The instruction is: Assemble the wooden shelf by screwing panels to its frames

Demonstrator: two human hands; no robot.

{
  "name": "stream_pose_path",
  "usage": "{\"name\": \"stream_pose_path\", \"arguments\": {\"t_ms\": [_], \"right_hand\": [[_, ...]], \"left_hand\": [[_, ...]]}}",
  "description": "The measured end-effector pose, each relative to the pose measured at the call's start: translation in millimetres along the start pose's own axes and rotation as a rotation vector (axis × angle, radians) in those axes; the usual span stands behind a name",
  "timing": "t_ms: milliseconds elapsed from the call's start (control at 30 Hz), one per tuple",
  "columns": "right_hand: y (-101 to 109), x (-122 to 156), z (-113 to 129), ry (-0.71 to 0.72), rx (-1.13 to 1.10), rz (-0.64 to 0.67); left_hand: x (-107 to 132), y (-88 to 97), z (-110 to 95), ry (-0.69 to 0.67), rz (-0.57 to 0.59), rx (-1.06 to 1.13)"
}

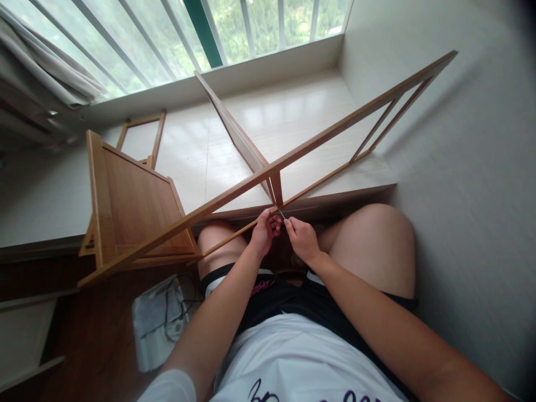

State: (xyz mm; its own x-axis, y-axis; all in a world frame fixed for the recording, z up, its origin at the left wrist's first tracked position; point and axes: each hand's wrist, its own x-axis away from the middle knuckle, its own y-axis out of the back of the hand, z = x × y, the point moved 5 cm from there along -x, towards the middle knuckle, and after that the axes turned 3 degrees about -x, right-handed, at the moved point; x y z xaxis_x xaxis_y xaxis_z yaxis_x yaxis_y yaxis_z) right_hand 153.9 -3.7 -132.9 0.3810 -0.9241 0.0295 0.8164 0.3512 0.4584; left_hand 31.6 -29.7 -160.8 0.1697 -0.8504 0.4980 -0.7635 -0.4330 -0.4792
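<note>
The wooden frame [326, 134] stretched just ahead of both hands, its crosspiece [276, 188] already in place, though the joint beneath seemed unfinished. The right hand [302, 239] pinched a thin metal tool [282, 215] there; the left hand [263, 233] curled at the lower rail [318, 182], its grip unclear. Leftward stood a wooden panel [138, 201].

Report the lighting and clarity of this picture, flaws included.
Head view, top: the window is bright and washed out, and the ledge below carries pale glare; head view, right: a soft shadow falls on the wall beside the wooden frame; head view, left edge: the curtain looks soft; head view, centre: the thin tool in the right hand is too small to identify.
</note>
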Motion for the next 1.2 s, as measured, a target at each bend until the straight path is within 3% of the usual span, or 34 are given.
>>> {"name": "stream_pose_path", "arguments": {"t_ms": [67,167,267,433,600,733,900,1033,1200], "right_hand": [[4,1,3,0.018,0.195,-0.004],[4,1,2,0.012,0.159,0.000],[-3,0,-4,-0.037,-0.183,0.000],[-23,0,-14,-0.288,-0.845,0.115],[-29,4,-12,-0.415,-1.091,0.203],[-30,6,-12,-0.436,-1.106,0.239],[-21,1,-15,-0.307,-0.841,0.095],[-27,2,-15,-0.401,-0.953,0.236],[-22,4,-17,-0.394,-0.975,0.233]], "left_hand": [[1,-0.3,0,-0.005,0.005,0.002],[1,-0.2,-1,-0.015,0.022,0.001],[0,0.5,0,-0.009,0.033,-0.002],[-2,2.8,2,0.013,0.011,-0.014],[-3,2.7,2,-0.002,0.023,-0.014],[-3,2.6,1,-0.022,0.035,-0.008],[-3,2.5,1,-0.022,0.044,-0.008],[-3,2.8,1,-0.009,0.037,-0.009],[-1,3.6,0,-0.010,0.017,0.004]]}}
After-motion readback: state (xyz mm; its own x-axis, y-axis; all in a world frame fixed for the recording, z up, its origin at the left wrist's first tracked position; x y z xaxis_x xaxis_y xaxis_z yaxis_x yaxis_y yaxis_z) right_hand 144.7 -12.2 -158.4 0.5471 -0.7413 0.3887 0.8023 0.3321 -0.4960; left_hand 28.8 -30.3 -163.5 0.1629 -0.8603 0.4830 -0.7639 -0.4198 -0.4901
